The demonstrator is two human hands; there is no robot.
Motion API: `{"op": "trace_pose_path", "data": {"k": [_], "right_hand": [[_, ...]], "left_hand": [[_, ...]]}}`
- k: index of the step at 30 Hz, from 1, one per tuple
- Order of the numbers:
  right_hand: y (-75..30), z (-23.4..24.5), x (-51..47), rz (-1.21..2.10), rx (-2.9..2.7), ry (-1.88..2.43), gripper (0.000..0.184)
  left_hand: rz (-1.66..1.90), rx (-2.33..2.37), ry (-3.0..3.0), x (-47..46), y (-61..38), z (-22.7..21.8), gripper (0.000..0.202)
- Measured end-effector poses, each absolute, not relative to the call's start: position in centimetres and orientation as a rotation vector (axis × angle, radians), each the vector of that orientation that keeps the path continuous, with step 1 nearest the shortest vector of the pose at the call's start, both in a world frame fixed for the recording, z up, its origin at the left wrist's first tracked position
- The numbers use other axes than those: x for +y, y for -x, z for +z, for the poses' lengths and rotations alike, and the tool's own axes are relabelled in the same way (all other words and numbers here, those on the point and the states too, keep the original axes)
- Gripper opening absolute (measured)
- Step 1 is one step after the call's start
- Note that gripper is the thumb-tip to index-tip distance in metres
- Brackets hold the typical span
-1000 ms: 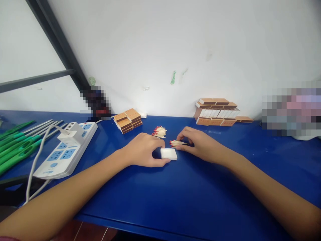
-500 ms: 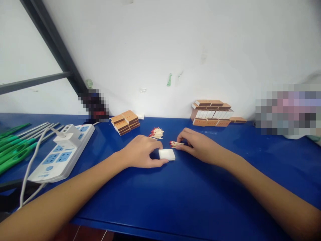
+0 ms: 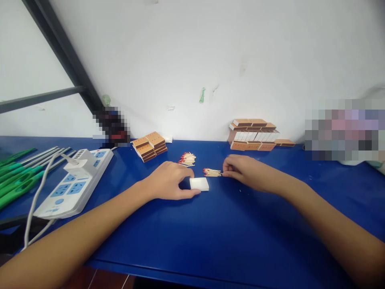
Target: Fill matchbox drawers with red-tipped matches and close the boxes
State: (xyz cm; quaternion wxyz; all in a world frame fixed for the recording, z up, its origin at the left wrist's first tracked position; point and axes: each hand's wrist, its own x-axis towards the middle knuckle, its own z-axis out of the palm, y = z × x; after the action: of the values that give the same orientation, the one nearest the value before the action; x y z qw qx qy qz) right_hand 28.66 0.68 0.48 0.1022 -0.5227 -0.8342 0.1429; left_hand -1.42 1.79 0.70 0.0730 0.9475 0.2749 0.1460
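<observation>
My left hand [image 3: 170, 180] grips a small white matchbox tray [image 3: 199, 184] by its left end, fingers behind and thumb in front, on the blue table. Just behind and to the right of the tray lies a small bunch of red-tipped matches [image 3: 212, 172], heads to the left. My right hand [image 3: 240, 170] is closed in a pinch at the right ends of these matches; whether a match is between the fingertips cannot be made out. Farther back, a larger heap of matches [image 3: 187, 159] lies on the table.
Stacked orange-brown matchboxes [image 3: 150, 145] stand at the back left, and a taller stack of matchboxes [image 3: 252, 135] leans near the wall at the back right. A white power strip [image 3: 75, 188] with a cable and green-handled tools [image 3: 24, 180] occupy the left side of the blue table [image 3: 192, 237].
My right hand has drawn back to the right, from around the small bunch of matches to their ends, leaving the bunch on the table. My left hand still holds the tray in place.
</observation>
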Motion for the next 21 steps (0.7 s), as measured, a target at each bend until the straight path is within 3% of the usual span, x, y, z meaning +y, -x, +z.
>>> {"op": "trace_pose_path", "data": {"k": [9, 21], "right_hand": [[-27.7, 0.2, 0.2, 0.422, -2.441, 1.533, 0.025], [-26.6, 0.7, -0.2, 0.308, -2.392, 1.516, 0.019]], "left_hand": [[0.439, 0.815, -2.834, 1.7, 1.4, 0.7, 0.037], [0.468, 0.799, -2.845, 1.8, 1.4, 0.6, 0.038]]}}
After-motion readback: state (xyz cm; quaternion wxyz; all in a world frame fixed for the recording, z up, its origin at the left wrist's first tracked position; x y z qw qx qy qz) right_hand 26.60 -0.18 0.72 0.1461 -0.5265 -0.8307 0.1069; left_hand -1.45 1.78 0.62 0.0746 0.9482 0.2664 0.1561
